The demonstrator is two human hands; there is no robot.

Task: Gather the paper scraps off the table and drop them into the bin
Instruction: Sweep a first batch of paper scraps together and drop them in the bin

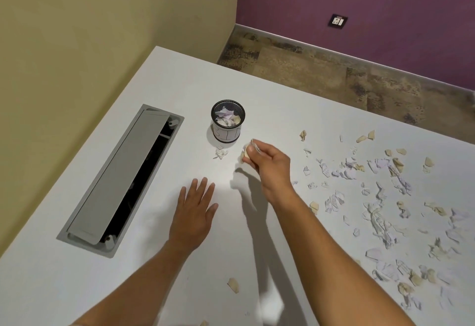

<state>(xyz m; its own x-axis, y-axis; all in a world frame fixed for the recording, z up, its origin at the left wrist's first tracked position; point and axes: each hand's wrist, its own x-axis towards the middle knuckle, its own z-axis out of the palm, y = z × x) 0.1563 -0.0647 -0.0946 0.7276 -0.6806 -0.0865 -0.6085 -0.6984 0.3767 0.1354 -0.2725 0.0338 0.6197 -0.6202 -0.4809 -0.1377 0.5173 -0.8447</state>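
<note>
Bin (227, 123) label handwriting: illegible

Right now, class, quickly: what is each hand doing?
Left hand: open, fingers straight, flat on the table, holding nothing.
Right hand: closed, pinching paper scraps near the bin.

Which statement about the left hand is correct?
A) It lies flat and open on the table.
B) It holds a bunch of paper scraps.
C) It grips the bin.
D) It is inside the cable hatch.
A: the left hand lies flat on the table with fingers straight, while the right hand holds the paper scraps near the bin.
</note>
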